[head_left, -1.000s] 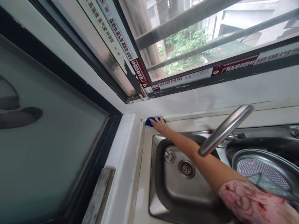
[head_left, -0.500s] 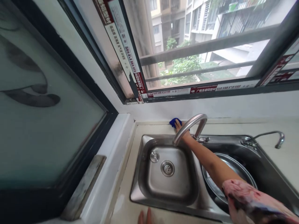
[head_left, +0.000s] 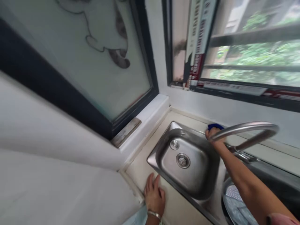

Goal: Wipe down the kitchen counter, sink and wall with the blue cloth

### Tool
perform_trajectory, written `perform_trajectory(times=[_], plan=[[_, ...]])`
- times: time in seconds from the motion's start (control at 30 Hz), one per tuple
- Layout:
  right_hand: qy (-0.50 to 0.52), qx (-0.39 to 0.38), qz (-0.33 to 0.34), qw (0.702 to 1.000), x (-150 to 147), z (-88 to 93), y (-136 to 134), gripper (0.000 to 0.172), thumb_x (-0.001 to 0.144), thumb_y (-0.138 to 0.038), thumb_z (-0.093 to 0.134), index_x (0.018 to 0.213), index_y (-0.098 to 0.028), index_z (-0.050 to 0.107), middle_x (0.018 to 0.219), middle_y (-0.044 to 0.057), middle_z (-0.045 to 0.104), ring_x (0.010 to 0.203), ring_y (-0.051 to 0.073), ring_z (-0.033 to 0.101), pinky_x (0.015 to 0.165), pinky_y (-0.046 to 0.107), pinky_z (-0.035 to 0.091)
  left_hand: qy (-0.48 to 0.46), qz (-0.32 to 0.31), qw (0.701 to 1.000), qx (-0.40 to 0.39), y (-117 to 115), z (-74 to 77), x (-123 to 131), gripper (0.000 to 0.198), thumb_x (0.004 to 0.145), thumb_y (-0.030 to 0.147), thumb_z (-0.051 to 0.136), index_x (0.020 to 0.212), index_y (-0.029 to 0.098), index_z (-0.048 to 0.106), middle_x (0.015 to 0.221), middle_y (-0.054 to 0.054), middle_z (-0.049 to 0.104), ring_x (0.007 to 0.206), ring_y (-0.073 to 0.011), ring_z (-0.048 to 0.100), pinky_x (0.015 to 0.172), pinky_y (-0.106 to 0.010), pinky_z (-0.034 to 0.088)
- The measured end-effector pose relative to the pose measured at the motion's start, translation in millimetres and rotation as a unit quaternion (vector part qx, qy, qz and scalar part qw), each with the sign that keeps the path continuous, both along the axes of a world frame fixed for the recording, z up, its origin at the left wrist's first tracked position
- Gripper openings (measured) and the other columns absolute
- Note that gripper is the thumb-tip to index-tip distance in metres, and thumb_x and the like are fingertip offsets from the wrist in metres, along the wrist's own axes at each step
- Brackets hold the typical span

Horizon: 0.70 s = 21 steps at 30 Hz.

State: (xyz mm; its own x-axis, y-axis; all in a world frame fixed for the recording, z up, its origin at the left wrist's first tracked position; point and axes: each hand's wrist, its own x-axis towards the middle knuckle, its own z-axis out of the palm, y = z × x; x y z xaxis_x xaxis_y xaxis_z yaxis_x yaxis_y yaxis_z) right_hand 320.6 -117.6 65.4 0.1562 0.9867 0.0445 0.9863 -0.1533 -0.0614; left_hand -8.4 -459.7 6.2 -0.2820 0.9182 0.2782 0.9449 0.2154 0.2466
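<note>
My right hand [head_left: 216, 135] is behind the left sink basin, holding a dark blue cloth [head_left: 215, 126] against the pale counter strip below the window. The curved faucet [head_left: 246, 126] crosses in front of this hand and hides part of it. On the counter's front edge, left of the basin, rests my left hand [head_left: 154, 195], its fingers stretched out and a bracelet at the wrist. Nothing is in it. Between the two hands lies the steel sink basin [head_left: 199, 178], with a drain [head_left: 182, 160] and a round steel stopper [head_left: 174, 144] inside.
In the right basin sits a round metal pan or lid [head_left: 234, 200] with a perforated piece. A frosted glass panel [head_left: 98, 72] in a dark frame stands at left. A worn flat strip [head_left: 126, 132] lies on the ledge beneath it. The window frame [head_left: 234, 89] runs behind the sink.
The view has swung left, so the sink appears further right. My left hand now shows fully on the counter. My right hand still has the blue cloth behind the basin.
</note>
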Motion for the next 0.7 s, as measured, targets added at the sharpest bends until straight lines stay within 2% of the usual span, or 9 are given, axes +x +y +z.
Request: perform_trajectory(times=[0.1,0.2,0.27,0.33,0.4,0.47,0.57,0.7], plan=[[0.011,0.009,0.018,1.000,-43,-10.0,26,0.045,0.103,-0.037,0.042,0.120,-0.005,0.069,0.116,0.029,0.065,0.115,0.041,0.059,0.084,0.047,0.050,-0.021,0.000,1.000,-0.013,-2,7.8,5,0.060,0.085,0.007,0.054,0.141,0.027,0.063,0.152,-0.010,0.059,0.141,-0.0274,0.054,0.113,-0.049,0.052],[0.033,-0.003,0.100,0.994,-108,-15.8,48,0.044,0.102,-0.039,0.043,0.127,-0.010,0.064,0.126,0.024,0.063,0.120,0.039,0.054,0.085,0.045,0.051,-0.046,0.005,0.999,-0.022,-3,12.2,8,0.061,0.082,0.008,0.056,0.140,0.026,0.063,0.152,-0.011,0.058,0.142,-0.0288,0.052,0.112,-0.051,0.053],[0.049,-0.010,0.159,0.986,-156,-19.1,54,0.048,0.099,-0.038,0.048,0.137,-0.010,0.058,0.136,0.024,0.058,0.123,0.038,0.051,0.087,0.046,0.052,-0.058,0.005,0.998,-0.028,-4,13.1,10,0.063,0.080,0.008,0.056,0.139,0.026,0.063,0.152,-0.012,0.057,0.142,-0.0293,0.052,0.113,-0.052,0.052],[0.074,-0.006,0.170,0.983,-196,-23.7,51,0.059,0.096,-0.035,0.050,0.147,-0.007,0.048,0.143,0.028,0.052,0.124,0.039,0.050,0.086,0.046,0.052,-0.068,0.004,0.997,-0.033,-5,13.2,12,0.064,0.078,0.008,0.057,0.139,0.026,0.063,0.153,-0.011,0.057,0.142,-0.0297,0.052,0.114,-0.053,0.051],[0.109,-0.001,0.143,0.984,-223,-29.5,41,0.066,0.095,-0.035,0.049,0.152,-0.003,0.040,0.143,0.030,0.050,0.121,0.040,0.051,0.085,0.047,0.053,-0.076,0.006,0.997,-0.035,-6,13.4,13,0.065,0.077,0.009,0.058,0.139,0.027,0.063,0.153,-0.011,0.056,0.142,-0.0300,0.051,0.115,-0.054,0.051],[0.137,-0.005,0.137,0.981,-234,-35.0,26,0.067,0.096,-0.036,0.046,0.153,-0.003,0.039,0.139,0.029,0.053,0.119,0.039,0.053,0.085,0.048,0.053,-0.082,0.012,0.996,-0.037,-6,14.2,14,0.064,0.078,0.010,0.058,0.139,0.027,0.062,0.154,-0.011,0.055,0.143,-0.0302,0.051,0.115,-0.054,0.050],[0.138,-0.019,0.183,0.973,-238,-38.0,-4,0.065,0.097,-0.038,0.046,0.152,-0.004,0.040,0.135,0.027,0.056,0.118,0.039,0.054,0.086,0.047,0.053,-0.096,0.013,0.994,-0.041,-6,16.3,16,0.064,0.079,0.011,0.058,0.141,0.026,0.061,0.155,-0.012,0.054,0.144,-0.0311,0.049,0.116,-0.056,0.049],[0.101,-0.021,0.264,0.959,-258,-28.0,-55,0.052,0.098,-0.033,0.047,0.143,-0.007,0.050,0.134,0.027,0.057,0.118,0.038,0.054,0.081,0.041,0.053,-0.121,0.003,0.991,-0.050,-6,18.9,19,0.065,0.077,0.011,0.059,0.140,0.026,0.061,0.154,-0.012,0.054,0.145,-0.0306,0.048,0.118,-0.056,0.047]])
